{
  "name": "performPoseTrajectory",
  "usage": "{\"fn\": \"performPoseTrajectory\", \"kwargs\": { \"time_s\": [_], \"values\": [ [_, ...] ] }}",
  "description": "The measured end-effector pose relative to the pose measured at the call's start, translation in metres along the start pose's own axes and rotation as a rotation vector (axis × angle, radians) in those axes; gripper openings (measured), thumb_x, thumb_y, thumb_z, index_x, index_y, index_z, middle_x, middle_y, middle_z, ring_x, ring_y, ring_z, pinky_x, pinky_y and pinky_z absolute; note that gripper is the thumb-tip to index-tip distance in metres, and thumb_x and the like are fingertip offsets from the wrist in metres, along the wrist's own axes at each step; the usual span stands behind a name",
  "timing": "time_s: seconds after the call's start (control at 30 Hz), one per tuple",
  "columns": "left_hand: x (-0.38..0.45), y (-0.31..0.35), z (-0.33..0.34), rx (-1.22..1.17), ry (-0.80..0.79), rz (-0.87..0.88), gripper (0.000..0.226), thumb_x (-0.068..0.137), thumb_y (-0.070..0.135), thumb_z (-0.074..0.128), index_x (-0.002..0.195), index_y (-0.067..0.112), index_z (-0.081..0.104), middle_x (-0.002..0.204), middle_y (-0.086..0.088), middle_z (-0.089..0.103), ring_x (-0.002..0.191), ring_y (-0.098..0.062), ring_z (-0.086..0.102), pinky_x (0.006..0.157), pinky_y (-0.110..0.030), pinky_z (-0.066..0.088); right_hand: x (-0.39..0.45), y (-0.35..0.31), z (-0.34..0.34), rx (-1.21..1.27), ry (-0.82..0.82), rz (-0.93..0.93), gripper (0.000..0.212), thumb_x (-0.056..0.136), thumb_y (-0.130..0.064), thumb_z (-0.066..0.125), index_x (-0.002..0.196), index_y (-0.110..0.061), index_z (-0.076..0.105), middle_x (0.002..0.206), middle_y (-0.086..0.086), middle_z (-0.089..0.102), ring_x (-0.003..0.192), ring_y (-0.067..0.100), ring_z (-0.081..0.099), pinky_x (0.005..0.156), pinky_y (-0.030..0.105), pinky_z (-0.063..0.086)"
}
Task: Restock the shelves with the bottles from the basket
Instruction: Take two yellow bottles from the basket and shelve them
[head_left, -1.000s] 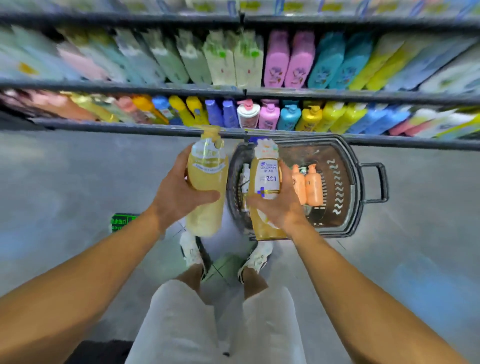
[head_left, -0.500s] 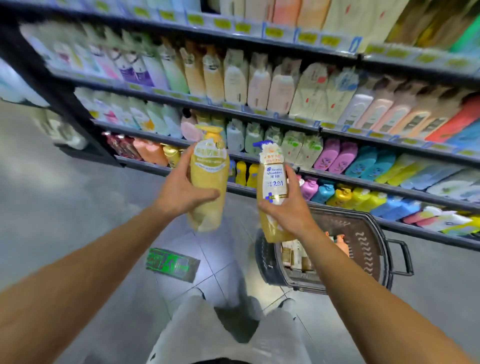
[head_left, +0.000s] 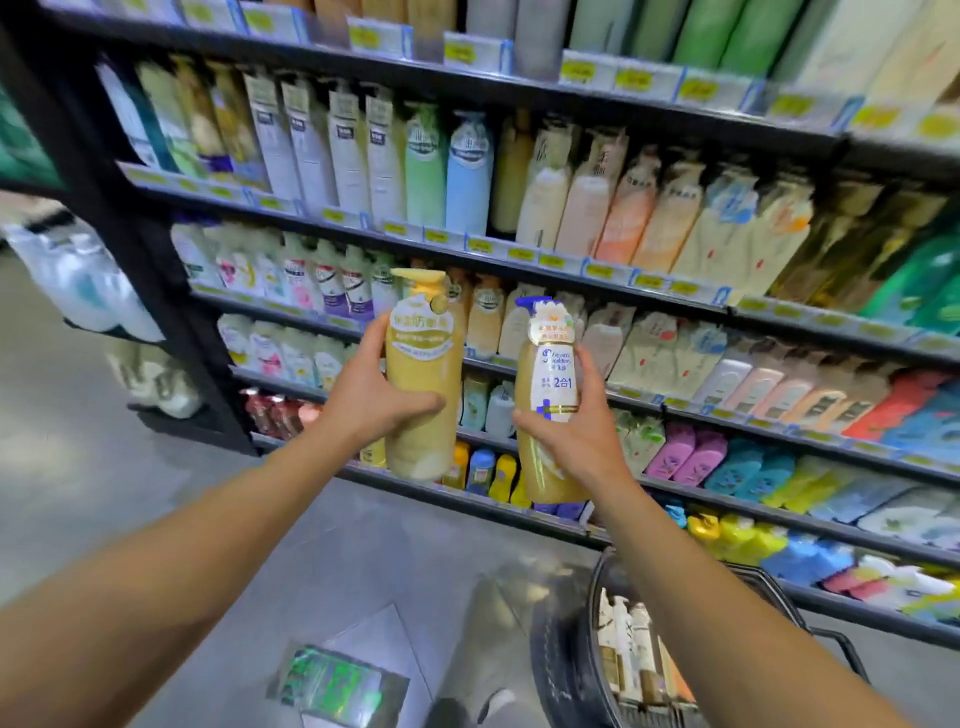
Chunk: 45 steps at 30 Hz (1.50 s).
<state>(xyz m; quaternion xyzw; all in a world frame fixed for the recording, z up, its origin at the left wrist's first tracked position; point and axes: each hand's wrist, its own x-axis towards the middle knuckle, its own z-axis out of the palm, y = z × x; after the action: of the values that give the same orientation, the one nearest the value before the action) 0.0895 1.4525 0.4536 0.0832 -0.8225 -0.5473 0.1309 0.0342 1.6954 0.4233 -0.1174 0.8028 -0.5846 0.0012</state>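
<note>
My left hand (head_left: 371, 397) grips a yellow pump bottle (head_left: 423, 374) with a pale label, held upright in front of the middle shelves. My right hand (head_left: 576, 436) grips a second amber bottle (head_left: 548, 400) with a white label reading "2合1" and a blue-and-white cap. Both bottles are raised side by side, a short gap between them. The dark basket (head_left: 561, 670) stands on the floor at the lower right, partly hidden by my right forearm, with several pale bottles (head_left: 626, 649) in it.
A tall black shelving unit (head_left: 519, 249) packed with rows of coloured bottles fills the view ahead and right. Its left end post (head_left: 156, 291) stands at the left. Grey tiled floor lies below, with a green floor sticker (head_left: 332, 686). My shoe (head_left: 493, 704) shows near the basket.
My view has tilted up from the basket to the shelves. Both hands have lifted their bottles higher, in front of the middle shelves. The basket now sits low in the frame.
</note>
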Motion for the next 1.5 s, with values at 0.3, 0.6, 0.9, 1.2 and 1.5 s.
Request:
{"fn": "performPoseTrajectory", "kwargs": {
  "time_s": [0.3,0.6,0.9,1.2,1.5],
  "values": [
    [0.093,0.015,-0.001,0.11,-0.043,0.139,0.103,0.038,0.043,0.086,0.128,0.051,0.036,0.104,0.036,0.06,0.093,0.017,0.057,0.067,-0.013,0.048,0.081,-0.013,0.008,0.024,0.083,-0.096,0.098,0.068,-0.022,0.087,0.145,-0.043,0.03,0.124,-0.032,0.051,0.106,-0.014,0.055,0.075,0.004,0.047],
    [0.211,0.039,0.026,0.183,-0.08,0.258,0.108,0.048,0.024,0.094,0.131,0.049,0.03,0.105,0.026,0.061,0.096,0.014,0.059,0.071,-0.008,0.047,0.174,0.0,-0.008,0.066,0.154,-0.092,0.098,0.06,-0.037,0.084,0.138,-0.055,0.028,0.12,-0.021,0.059,0.095,-0.008,0.063,0.068,0.008,0.049],
    [0.298,0.056,0.044,0.18,0.019,0.422,0.107,0.051,0.021,0.092,0.137,0.042,0.032,0.112,0.019,0.055,0.093,0.011,0.055,0.072,0.001,0.041,0.223,0.013,-0.02,0.017,0.181,-0.084,0.096,0.065,-0.031,0.085,0.137,-0.057,0.027,0.122,-0.014,0.062,0.094,-0.003,0.065,0.067,0.012,0.052],
    [0.346,0.046,0.07,0.182,0.095,0.597,0.093,0.053,0.027,0.086,0.132,0.041,0.04,0.117,0.016,0.042,0.11,-0.004,0.047,0.092,-0.024,0.044,0.247,0.011,-0.012,0.017,0.264,-0.131,0.092,0.059,-0.036,0.081,0.128,-0.067,0.028,0.115,-0.047,0.05,0.102,-0.013,0.058,0.069,0.008,0.049],
    [0.355,0.03,0.085,0.204,0.117,0.605,0.092,0.058,0.019,0.09,0.137,0.027,0.043,0.123,0.008,0.042,0.111,-0.005,0.044,0.093,-0.014,0.039,0.254,0.02,-0.007,-0.022,0.262,-0.153,0.093,0.062,-0.035,0.082,0.132,-0.064,0.029,0.118,-0.042,0.051,0.102,-0.006,0.061,0.07,0.017,0.055]
  ]
}}
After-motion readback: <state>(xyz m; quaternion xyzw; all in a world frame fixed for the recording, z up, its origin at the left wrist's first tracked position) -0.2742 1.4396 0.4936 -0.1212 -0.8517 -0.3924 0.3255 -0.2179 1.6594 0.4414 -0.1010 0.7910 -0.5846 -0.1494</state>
